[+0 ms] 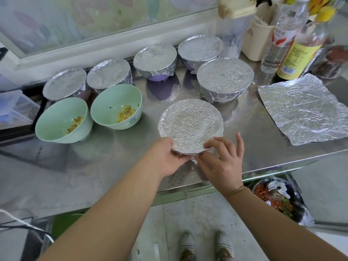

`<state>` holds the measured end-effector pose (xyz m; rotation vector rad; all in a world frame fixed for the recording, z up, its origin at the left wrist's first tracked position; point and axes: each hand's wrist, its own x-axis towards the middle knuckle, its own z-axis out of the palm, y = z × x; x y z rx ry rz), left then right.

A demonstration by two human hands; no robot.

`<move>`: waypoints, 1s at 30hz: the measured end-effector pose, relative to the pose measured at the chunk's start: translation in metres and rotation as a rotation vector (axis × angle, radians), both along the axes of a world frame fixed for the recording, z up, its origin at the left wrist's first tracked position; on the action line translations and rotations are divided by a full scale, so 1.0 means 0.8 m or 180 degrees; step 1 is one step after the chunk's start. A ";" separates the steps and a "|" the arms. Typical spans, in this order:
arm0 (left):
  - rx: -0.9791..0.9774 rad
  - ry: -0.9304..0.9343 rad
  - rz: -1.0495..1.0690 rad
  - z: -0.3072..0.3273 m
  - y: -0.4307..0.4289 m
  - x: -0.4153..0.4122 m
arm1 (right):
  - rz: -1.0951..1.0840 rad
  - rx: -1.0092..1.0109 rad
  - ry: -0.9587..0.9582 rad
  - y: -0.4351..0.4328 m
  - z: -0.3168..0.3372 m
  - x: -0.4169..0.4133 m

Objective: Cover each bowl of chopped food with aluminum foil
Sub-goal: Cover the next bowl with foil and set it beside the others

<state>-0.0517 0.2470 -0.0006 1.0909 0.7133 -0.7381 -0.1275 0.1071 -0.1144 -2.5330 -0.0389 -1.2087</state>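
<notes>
At the left of the steel desk (113, 159), two pale green bowls of chopped yellow food (54, 119) (113, 98) stand uncovered. Centre, our left hand (169, 157) cups the round foil-covered bowl (190, 123) while our right hand (222, 164) pinches its near edge with thumb and fingers (213, 143) — crimping, we judge. Next calls for the loose crinkled foil sheet (301, 110), right.

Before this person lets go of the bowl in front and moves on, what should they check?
1. Foil spans the whole top of the foil-covered front bowl: ok.
2. Foil edge is tucked tight at the near rim, where the right hand pinches it: cannot tell.
3. Left hand grips the bowl's side to steady it: ok.
4. Spare foil sheet lies flat on the table: ok.
5. Every bowl is covered: not ok. The left green bowl and right green bowl are open, with food showing.
</notes>
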 end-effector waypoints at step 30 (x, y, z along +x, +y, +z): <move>0.0068 0.0059 -0.0083 0.001 -0.002 0.008 | 0.0895 0.0152 0.1351 -0.037 0.056 0.026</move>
